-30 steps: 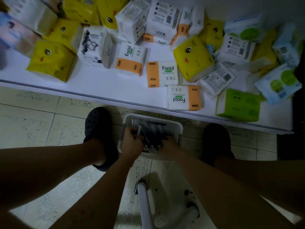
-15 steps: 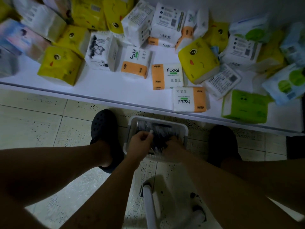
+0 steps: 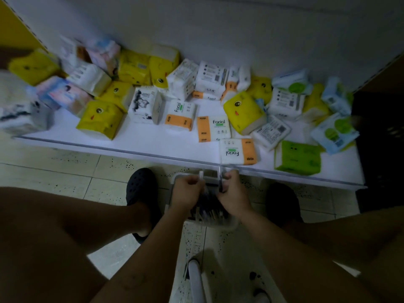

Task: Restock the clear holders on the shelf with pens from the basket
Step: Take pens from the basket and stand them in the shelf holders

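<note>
So how far along is this restock, going by the shot? – asker

Early days imo. The low white shelf (image 3: pixel 153 143) across the far side only carries tissue packs (image 3: pixel 213 127). No clear holders are in view anywhere, so I can't say any got filled. The basket (image 3: pixel 223 224) sits on the floor (image 3: pixel 65 171) at the near side, between the person's shoes (image 3: pixel 142 189), with a pile of pens (image 3: pixel 207 207) in it. Looks like most of the job is left. – replier

And the hands? – asker

Both are over the basket, fingers curled. Left hand (image 3: pixel 188 192) grips a pale pen (image 3: pixel 201 174), right hand (image 3: pixel 235 193) grips a dark pen (image 3: pixel 220 181), ends poking up toward the shelf edge. Bit blurry, so I can't tell if either holds more than one. – replier
</note>
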The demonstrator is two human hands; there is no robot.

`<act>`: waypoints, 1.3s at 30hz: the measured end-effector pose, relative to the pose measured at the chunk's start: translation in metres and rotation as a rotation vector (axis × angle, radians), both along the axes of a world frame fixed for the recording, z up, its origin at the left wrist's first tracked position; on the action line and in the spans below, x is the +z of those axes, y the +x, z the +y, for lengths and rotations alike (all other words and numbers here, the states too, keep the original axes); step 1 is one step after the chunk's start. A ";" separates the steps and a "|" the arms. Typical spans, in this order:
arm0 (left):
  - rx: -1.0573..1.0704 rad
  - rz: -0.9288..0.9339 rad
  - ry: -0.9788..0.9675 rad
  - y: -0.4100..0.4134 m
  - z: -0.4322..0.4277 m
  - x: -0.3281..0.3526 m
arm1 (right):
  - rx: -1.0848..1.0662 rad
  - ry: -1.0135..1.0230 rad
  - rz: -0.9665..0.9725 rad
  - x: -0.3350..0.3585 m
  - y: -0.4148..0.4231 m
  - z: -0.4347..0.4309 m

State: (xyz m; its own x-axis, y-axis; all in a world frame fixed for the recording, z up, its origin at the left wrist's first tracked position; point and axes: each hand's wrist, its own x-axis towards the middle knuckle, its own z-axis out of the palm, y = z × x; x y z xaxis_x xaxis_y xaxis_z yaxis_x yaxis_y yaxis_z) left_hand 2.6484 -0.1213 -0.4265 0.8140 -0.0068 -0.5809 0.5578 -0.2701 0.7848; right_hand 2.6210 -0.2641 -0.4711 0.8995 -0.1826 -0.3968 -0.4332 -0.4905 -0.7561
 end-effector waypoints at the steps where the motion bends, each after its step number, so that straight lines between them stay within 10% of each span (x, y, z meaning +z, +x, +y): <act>1: 0.012 -0.012 -0.009 0.001 -0.001 0.007 | 0.013 0.034 -0.029 0.009 -0.001 0.000; 39: -0.336 -1.194 -0.270 -0.007 -0.076 0.400 | -0.074 0.036 -1.119 0.426 -0.032 -0.074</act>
